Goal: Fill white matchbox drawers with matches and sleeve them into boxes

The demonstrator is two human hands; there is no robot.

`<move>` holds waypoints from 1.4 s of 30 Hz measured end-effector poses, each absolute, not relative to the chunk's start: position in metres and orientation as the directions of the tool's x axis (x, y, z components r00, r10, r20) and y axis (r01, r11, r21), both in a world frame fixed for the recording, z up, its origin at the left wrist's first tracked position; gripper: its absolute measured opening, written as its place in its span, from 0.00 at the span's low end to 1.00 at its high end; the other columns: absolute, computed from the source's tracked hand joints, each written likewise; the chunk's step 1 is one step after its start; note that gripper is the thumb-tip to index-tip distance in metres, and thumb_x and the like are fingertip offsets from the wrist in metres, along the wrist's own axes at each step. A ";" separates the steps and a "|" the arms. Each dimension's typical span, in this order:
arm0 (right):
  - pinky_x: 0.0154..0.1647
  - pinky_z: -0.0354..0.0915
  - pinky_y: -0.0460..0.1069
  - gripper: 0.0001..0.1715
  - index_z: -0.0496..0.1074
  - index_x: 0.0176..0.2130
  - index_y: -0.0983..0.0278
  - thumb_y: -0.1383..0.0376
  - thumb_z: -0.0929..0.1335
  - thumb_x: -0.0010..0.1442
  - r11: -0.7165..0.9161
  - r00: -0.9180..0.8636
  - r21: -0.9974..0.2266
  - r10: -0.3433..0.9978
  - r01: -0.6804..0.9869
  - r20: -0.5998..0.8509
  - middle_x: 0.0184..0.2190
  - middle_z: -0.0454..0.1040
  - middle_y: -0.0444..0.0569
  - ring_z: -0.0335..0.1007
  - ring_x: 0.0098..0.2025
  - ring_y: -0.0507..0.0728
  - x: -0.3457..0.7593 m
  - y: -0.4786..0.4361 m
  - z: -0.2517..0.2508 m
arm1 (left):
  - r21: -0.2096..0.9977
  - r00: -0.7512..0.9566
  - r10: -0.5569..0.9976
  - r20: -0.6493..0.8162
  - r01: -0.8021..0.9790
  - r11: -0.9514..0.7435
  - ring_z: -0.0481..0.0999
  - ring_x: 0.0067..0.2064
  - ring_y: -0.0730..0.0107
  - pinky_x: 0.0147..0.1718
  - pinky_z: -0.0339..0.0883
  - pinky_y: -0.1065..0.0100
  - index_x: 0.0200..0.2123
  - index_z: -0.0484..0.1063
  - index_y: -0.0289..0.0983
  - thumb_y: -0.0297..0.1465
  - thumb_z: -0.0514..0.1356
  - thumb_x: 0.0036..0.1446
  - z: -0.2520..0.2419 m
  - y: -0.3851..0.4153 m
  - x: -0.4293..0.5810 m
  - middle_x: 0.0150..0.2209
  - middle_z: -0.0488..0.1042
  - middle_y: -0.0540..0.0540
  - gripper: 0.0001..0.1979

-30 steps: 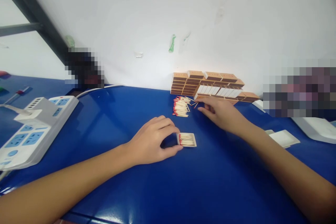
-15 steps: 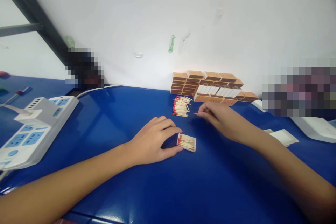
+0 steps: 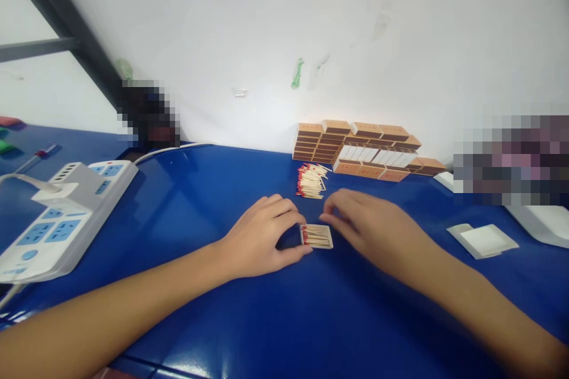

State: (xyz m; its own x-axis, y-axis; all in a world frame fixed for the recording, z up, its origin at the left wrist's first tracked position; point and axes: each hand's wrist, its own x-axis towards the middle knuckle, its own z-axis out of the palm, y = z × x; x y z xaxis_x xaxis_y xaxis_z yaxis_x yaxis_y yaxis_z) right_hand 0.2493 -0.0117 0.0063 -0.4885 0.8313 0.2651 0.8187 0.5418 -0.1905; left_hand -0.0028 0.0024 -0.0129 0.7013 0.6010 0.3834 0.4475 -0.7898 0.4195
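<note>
Matchbox tray [image 3: 317,236] sits mid-tabletop [image 3: 213,189], left hand [image 3: 262,240] pinching its left end, right hand [image 3: 368,228] pinched shut just above; can't tell if it holds a match. Loose matches [image 3: 311,180] at 12 o'clock. Keep heads aligned, lay flat.

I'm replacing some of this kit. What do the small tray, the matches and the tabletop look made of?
Tray: thin white card, matte, by its folded rim, probably.
Matches: pale wood sticks, going by the colour, with red tips.
Tabletop: glossy blue, hard surface showing bright reflections; painted metal or laminate, can't tell.
</note>
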 end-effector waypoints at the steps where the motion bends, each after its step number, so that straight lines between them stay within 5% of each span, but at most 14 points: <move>1: 0.32 0.60 0.50 0.08 0.72 0.40 0.61 0.62 0.66 0.72 0.504 -0.434 -0.229 0.852 0.833 0.293 0.35 0.78 0.47 0.72 0.33 0.56 0.254 -0.003 0.008 | 0.422 0.700 0.601 0.386 0.445 -0.790 0.75 0.45 0.59 0.47 0.67 0.56 0.46 0.77 0.37 0.40 0.68 0.64 -0.013 0.002 -0.003 0.45 0.78 0.44 0.14; 7: 0.29 0.59 0.50 0.12 0.77 0.35 0.62 0.57 0.69 0.65 0.182 -0.089 -0.469 0.973 0.865 0.212 0.25 0.75 0.45 0.68 0.27 0.55 0.259 0.043 -0.003 | 0.429 0.703 0.598 0.387 0.436 -0.791 0.75 0.45 0.59 0.47 0.67 0.56 0.47 0.77 0.37 0.41 0.68 0.64 -0.012 0.002 -0.002 0.45 0.79 0.44 0.15; 15: 0.30 0.57 0.50 0.09 0.73 0.30 0.62 0.63 0.68 0.62 0.142 -0.062 -0.434 0.979 0.890 0.194 0.25 0.74 0.46 0.68 0.27 0.55 0.255 0.043 -0.008 | 0.422 0.700 0.606 0.379 0.452 -0.786 0.75 0.45 0.59 0.48 0.68 0.55 0.47 0.77 0.37 0.40 0.69 0.63 -0.012 0.002 -0.002 0.45 0.78 0.45 0.15; 25: 0.32 0.59 0.48 0.06 0.72 0.36 0.61 0.66 0.67 0.68 0.512 -0.532 -0.377 0.845 0.772 0.058 0.33 0.74 0.45 0.68 0.31 0.53 0.248 -0.014 0.025 | 0.405 0.664 0.648 0.373 0.513 -0.757 0.74 0.45 0.58 0.47 0.69 0.55 0.46 0.77 0.37 0.41 0.68 0.64 -0.012 0.003 -0.002 0.45 0.78 0.44 0.14; 36: 0.32 0.61 0.49 0.09 0.72 0.36 0.61 0.67 0.66 0.71 0.523 -0.549 -0.410 0.834 0.747 0.064 0.35 0.75 0.47 0.70 0.32 0.54 0.224 -0.017 0.017 | 0.399 0.676 0.612 0.409 0.470 -0.787 0.73 0.44 0.60 0.45 0.68 0.57 0.44 0.76 0.37 0.37 0.66 0.65 -0.011 0.000 -0.002 0.44 0.79 0.45 0.10; 42: 0.33 0.63 0.49 0.09 0.72 0.38 0.61 0.62 0.67 0.73 0.489 -0.540 -0.466 0.841 0.738 0.028 0.35 0.75 0.46 0.71 0.34 0.54 0.224 -0.020 0.014 | 0.397 0.680 0.646 0.347 0.517 -0.758 0.73 0.46 0.57 0.46 0.68 0.55 0.48 0.75 0.36 0.41 0.66 0.64 -0.009 0.000 -0.002 0.46 0.78 0.43 0.16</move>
State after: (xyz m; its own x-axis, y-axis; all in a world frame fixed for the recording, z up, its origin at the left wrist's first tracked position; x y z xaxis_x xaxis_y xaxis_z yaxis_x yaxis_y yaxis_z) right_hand 0.2241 -0.0195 0.0137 -0.5395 0.8415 0.0283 0.7376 0.4887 -0.4659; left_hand -0.0022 0.0002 -0.0091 0.6803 0.6456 0.3470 0.5170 -0.7583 0.3971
